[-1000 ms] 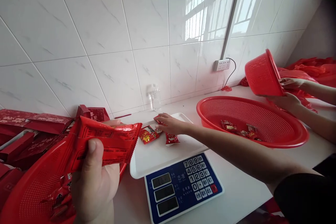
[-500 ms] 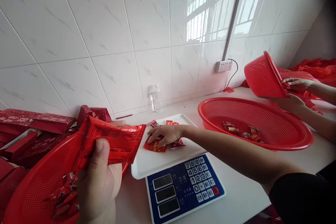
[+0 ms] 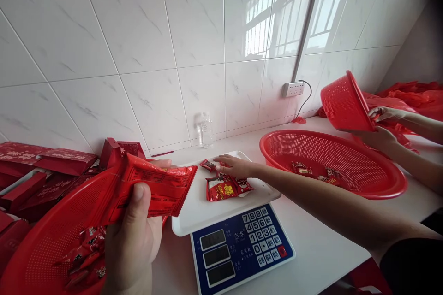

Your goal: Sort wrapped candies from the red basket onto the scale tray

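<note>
My left hand [image 3: 133, 226] is closed around a glossy red printed packet [image 3: 155, 189] with a saw-toothed end, thumb pressed on its face. My right hand [image 3: 233, 166] reaches over the white tray [image 3: 188, 221] of a scale, fingers stretched out and apart. Beneath and beside it lie several small red snack packets [image 3: 223, 190], partly covered by the hand. A narrow dark-red packet [image 3: 206, 164] is close to its fingertips; whether they touch cannot be told. The scale's blue keypad panel [image 3: 238, 235] faces me.
A red basket [image 3: 38, 244] holding wrapped snacks stands at left, beside dark-red boxes [image 3: 69, 161]. Another wide red basket [image 3: 277, 147] with packets is at right. Behind it, another person's hands [image 3: 384, 124] hold a tilted red basket [image 3: 342, 103]. A clear bottle [image 3: 206, 131] stands by the wall.
My right hand has shifted right and back across the tray, uncovering the red packets at its front. The left hand keeps its packet, moved slightly right.
</note>
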`<state>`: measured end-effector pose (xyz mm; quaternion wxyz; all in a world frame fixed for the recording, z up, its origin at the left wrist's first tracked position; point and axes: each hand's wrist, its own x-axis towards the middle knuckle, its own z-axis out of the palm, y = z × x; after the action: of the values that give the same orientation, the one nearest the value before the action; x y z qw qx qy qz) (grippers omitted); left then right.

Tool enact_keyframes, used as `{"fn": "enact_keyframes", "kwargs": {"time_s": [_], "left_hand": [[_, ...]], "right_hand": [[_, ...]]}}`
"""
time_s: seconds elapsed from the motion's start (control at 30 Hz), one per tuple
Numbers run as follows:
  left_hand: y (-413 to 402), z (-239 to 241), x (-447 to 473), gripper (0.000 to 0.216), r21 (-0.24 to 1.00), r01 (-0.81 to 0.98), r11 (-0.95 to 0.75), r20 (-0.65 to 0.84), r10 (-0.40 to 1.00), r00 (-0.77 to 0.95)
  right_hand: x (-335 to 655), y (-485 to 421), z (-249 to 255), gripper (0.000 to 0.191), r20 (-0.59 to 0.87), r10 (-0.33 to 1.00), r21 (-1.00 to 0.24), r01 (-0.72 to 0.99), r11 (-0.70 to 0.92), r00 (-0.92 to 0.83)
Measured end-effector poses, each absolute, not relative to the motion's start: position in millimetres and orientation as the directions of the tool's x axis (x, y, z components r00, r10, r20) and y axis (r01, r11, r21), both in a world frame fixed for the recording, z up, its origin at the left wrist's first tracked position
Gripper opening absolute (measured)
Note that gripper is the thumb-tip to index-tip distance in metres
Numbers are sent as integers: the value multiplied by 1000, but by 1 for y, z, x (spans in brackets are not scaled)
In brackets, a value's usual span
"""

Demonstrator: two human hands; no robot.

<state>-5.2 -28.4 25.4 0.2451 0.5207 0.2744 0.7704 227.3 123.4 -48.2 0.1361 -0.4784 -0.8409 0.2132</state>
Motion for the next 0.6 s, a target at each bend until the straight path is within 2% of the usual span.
{"fn": "enact_keyframes", "kwargs": {"time_s": [0.13,0.4,0.6], "left_hand": [[-29,26,-5,23,685,-111,-720,657,677,-332],[-27,25,-5,23,679,-22,-733,687,646,-333],[-27,24,-5,23,679,-23,-734,693,650,-313]], "right_hand": [[215,113,-48,62,-19,789,-438,715,545,-614],[189,96,-41,85,-9,729,-372,679,633,-684],[180,106,-41,82,-71,698,-373,668,644,-712]]}}
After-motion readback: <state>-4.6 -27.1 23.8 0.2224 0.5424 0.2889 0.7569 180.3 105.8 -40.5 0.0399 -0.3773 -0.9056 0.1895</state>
